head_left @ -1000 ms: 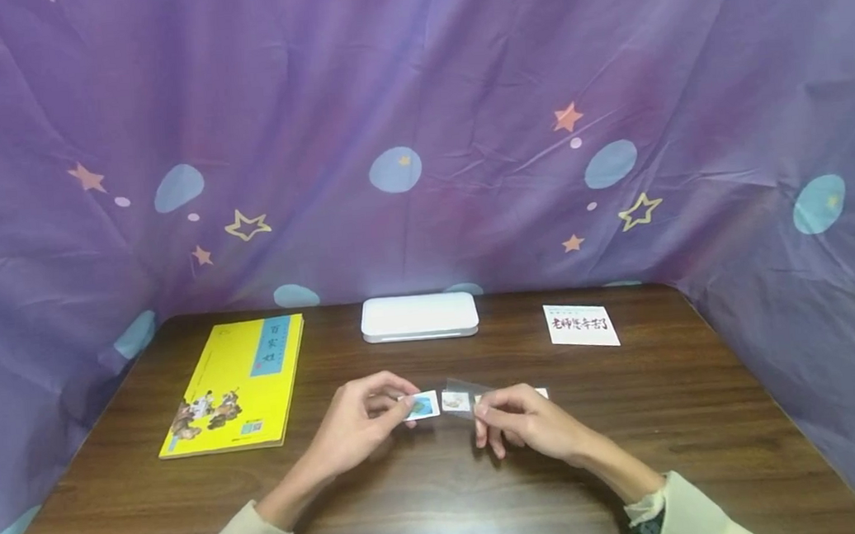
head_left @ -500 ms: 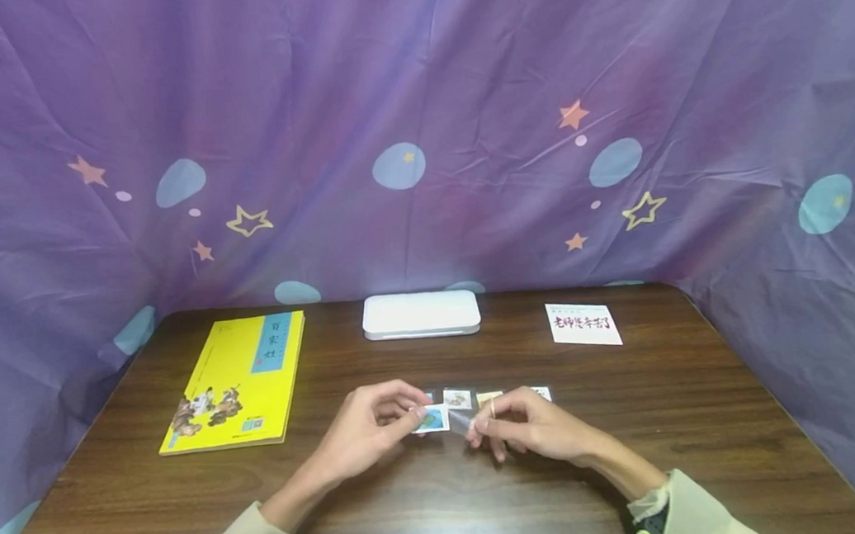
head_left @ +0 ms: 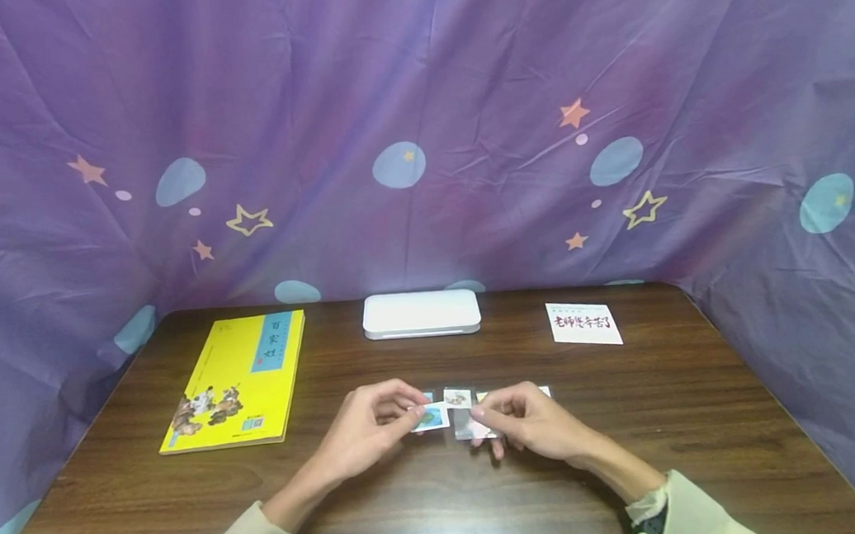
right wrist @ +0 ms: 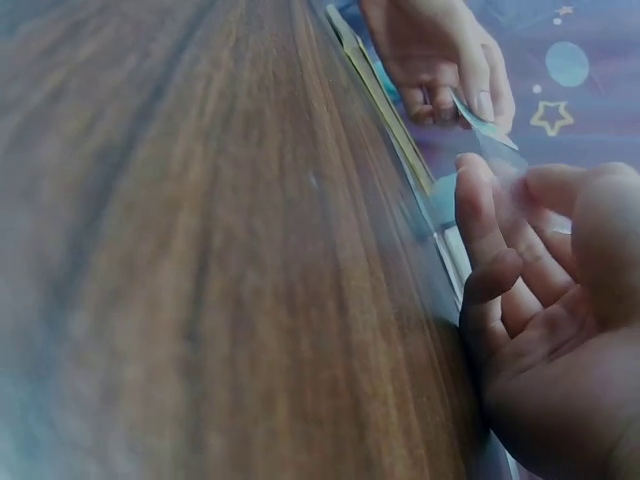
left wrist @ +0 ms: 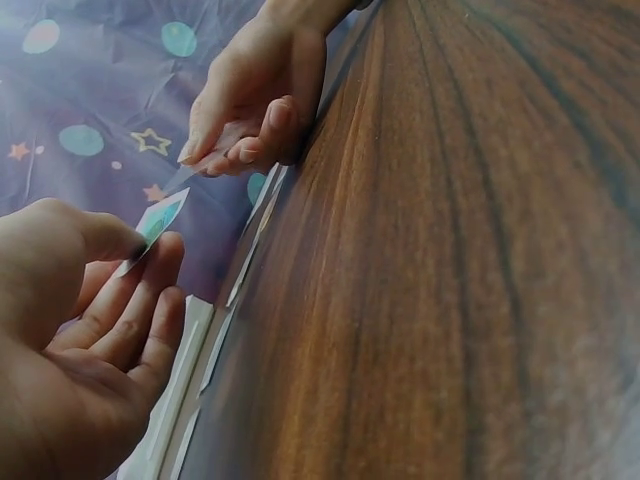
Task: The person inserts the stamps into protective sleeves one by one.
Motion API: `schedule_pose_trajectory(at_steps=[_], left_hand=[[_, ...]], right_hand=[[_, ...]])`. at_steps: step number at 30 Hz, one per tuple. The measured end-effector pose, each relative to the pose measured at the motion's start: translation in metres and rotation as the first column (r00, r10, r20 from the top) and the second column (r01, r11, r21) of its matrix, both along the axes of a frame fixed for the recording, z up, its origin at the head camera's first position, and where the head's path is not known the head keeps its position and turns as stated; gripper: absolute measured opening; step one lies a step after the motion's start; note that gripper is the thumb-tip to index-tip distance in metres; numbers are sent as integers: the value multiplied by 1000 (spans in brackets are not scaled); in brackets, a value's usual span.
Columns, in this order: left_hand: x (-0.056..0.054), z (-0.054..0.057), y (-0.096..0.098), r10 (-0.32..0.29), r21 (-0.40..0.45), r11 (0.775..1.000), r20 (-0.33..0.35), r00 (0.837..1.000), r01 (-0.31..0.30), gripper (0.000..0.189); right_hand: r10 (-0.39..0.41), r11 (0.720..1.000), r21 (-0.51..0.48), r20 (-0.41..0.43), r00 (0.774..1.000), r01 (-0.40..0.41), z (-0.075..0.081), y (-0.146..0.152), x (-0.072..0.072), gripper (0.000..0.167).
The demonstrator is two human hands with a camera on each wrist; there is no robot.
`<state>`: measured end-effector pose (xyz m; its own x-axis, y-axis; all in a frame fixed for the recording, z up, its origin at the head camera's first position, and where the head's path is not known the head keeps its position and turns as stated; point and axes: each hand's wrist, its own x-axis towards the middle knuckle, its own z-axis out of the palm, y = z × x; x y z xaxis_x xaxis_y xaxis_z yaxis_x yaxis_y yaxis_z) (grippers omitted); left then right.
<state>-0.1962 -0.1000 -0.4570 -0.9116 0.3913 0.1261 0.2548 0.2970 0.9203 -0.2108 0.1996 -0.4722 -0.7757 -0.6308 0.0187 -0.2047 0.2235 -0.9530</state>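
Between thumb and fingers, my left hand [head_left: 368,428] pinches a small stamp-like picture card [head_left: 432,417], white-bordered with a blue-green picture. My right hand [head_left: 528,421] pinches a small clear plastic sleeve [head_left: 463,427] just right of the card. In the left wrist view the card [left wrist: 160,225] is tilted, its far end toward the right hand [left wrist: 265,95]. The right wrist view has the sleeve [right wrist: 510,190] between thumb and fingers, its end close to the card. Behind the hands, more small picture cards [head_left: 456,398] lie in a row, partly hidden by the fingers.
A yellow book [head_left: 238,384] lies at the left of the wooden table [head_left: 429,507]. A white flat case [head_left: 421,313] stands at the back middle, and a white card with dark red writing [head_left: 584,323] lies at the back right. A purple curtain [head_left: 325,84] hangs behind.
The left hand's picture card has come slightly right and nearer the body. The sleeve has swung down from over the row to in front of it. Both hands keep their pinch.
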Motion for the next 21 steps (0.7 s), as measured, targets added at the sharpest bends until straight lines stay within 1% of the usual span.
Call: schedule_pose_trajectory(at_steps=[7,15,21], left_hand=[[1,0,1,16,5,1000,-11,1000,-16,13],[3,-1,2,31,17,999,-4,1000,-31,15],[4,0,3,40,24,999,-28,999,-39,14]], right_hand=[[-23,1000,-7,20,1000,23,-2,1,2,21],[-85,996,-31,-22,996,84,-3,0,0,17],[-68,997,-36,-22,997,67,-3,0,-1,21]])
